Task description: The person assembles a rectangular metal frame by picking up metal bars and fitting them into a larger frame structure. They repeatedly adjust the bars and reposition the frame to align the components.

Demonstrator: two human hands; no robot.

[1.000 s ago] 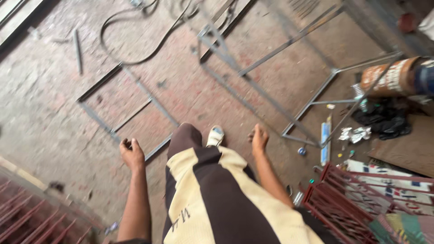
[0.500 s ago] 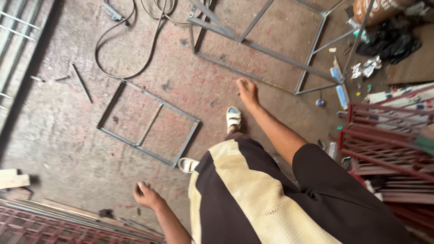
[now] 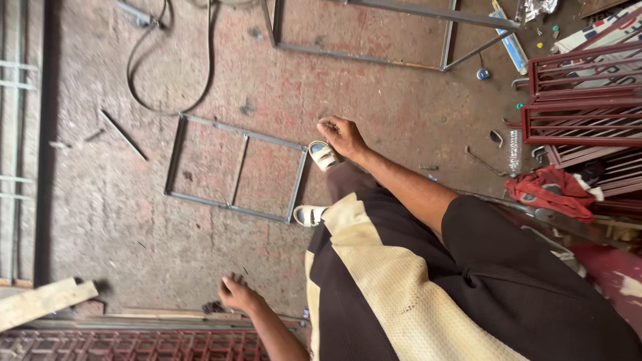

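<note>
Carefully place your feet as you walk beside the small steel frame (image 3: 235, 168) lying flat on the floor just ahead, since your right hand (image 3: 342, 136) swings loosely curled and empty and your left hand (image 3: 235, 294) hangs open, gripping nothing.

Black cable (image 3: 167, 100) loops upper left. Red gates (image 3: 582, 100) stacked at right edge, red rag (image 3: 552, 190) below them. Wooden plank (image 3: 43, 302) lower left.

Counted: two bare hands, left (image 3: 235, 295) and right (image 3: 342, 136); two white sandals (image 3: 324, 155); two grey welded steel frames (image 3: 235, 168); one red cloth (image 3: 552, 190).
</note>
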